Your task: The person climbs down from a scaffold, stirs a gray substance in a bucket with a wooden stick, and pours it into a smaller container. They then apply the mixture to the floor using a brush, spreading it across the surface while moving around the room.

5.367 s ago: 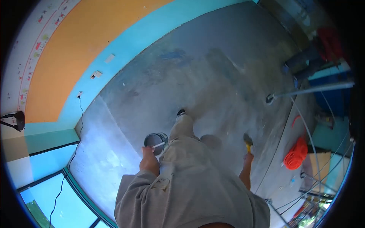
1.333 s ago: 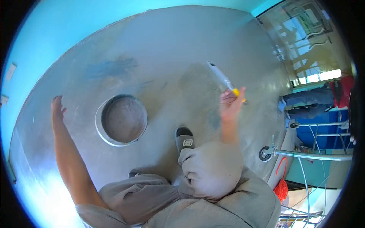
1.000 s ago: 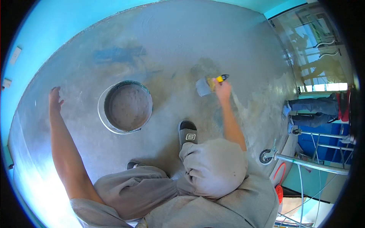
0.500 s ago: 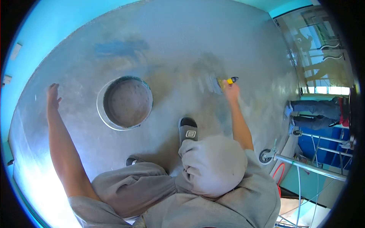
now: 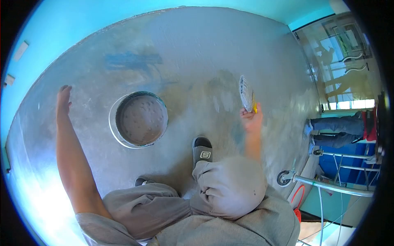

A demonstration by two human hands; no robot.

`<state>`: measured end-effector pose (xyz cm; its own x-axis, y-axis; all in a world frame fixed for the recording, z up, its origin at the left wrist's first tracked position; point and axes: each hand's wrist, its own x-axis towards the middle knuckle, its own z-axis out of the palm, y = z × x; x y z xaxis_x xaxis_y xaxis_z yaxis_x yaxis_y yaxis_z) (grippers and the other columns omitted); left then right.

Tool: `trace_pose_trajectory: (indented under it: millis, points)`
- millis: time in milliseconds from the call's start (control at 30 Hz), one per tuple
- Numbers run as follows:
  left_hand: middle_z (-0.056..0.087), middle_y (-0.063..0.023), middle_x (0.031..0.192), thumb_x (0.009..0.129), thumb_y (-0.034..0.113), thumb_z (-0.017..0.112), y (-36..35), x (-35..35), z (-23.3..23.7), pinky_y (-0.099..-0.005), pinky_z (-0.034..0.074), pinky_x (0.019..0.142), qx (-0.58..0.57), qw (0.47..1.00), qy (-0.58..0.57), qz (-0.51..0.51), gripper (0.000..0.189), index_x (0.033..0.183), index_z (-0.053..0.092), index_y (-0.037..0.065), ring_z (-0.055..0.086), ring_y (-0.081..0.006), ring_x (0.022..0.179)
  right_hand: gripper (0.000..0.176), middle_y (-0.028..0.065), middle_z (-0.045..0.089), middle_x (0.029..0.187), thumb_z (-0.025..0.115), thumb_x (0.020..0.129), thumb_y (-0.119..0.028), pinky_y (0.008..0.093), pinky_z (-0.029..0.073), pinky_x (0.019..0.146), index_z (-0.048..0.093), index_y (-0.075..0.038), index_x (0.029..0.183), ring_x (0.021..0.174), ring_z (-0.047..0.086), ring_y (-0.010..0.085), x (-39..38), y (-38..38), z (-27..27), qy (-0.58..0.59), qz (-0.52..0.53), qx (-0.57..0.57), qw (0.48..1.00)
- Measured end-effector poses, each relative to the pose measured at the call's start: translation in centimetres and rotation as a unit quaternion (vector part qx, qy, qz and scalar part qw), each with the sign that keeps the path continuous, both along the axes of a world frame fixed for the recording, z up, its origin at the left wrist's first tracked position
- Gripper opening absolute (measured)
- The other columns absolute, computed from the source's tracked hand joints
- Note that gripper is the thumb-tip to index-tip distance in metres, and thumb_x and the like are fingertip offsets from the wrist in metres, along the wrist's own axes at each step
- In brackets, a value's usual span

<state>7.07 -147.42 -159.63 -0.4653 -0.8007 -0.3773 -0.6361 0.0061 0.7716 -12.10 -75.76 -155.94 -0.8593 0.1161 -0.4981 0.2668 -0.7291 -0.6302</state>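
Observation:
My right hand is closed around a paintbrush with a yellow handle. The brush is lifted off the floor, and its bristles are coated in grey and point away from me. To the left, my left hand reaches out over the floor with its fingers loosely apart, holding nothing. Between my hands stands a round bucket with a dark rim. Grey liquid with a pitted, bubbly surface lies inside it. The smooth grey floor carries uneven damp and brownish patches.
A blue smear marks the floor beyond the bucket. Turquoise walls border it. On the right are a metal frame with a caster wheel, and another person standing. My sandalled foot is near the bucket.
My right hand has raised the paintbrush from the floor, drawn it nearer to me and turned its bristles into view. The left hand has shifted slightly right. The liquid's surface now looks more pitted.

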Motion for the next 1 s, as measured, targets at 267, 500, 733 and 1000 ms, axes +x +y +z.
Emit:
trace_pose_trajectory:
  millis: [267,500,733,1000]
  points:
    - [0.050,-0.0119,0.130,0.081,0.036,0.059,1.1,-2.2,0.4,-0.0522,0.039,0.090,-0.031,0.999,0.029,-0.013,0.053,0.128,0.050,0.011,0.044,-0.0311,0.121,0.027,0.0081,0.062,0.093,0.056,0.090,-0.028,0.0360,0.047,0.071,0.055,-0.004,0.104,0.083,0.059,0.0187,2.7,-10.9,6.5,0.160,0.154,0.124,0.967]
    - [0.047,-0.0132,0.134,0.083,0.029,0.057,4.2,-4.3,3.6,-0.0483,0.039,0.094,0.023,0.999,0.037,0.012,0.050,0.128,0.050,0.009,0.042,-0.0315,0.124,0.021,0.0041,0.062,0.077,0.067,0.084,-0.017,0.0234,0.046,0.056,0.059,-0.004,0.098,0.064,0.058,0.0109,7.2,-22.4,11.3,0.418,0.380,0.392,0.726]
    - [0.054,-0.0170,0.125,0.081,0.027,0.059,6.0,-5.4,3.6,-0.0449,0.046,0.083,0.028,0.997,0.062,0.024,0.047,0.123,0.055,0.007,0.052,-0.0353,0.111,0.024,0.0063,0.059,0.059,0.069,0.082,-0.028,0.0308,0.044,0.049,0.063,-0.005,0.088,0.049,0.056,0.0164,8.5,-28.8,6.6,0.539,0.426,0.556,0.467]
    - [0.050,-0.0131,0.129,0.082,0.030,0.058,6.9,-6.8,2.9,-0.0420,0.048,0.081,0.078,0.996,0.043,0.020,0.047,0.124,0.053,0.008,0.051,-0.0331,0.110,0.027,0.0040,0.063,0.076,0.065,0.086,-0.031,0.0227,0.043,0.050,0.059,-0.005,0.092,0.058,0.060,0.0119,6.0,-25.8,6.0,0.241,0.460,0.321,0.792]
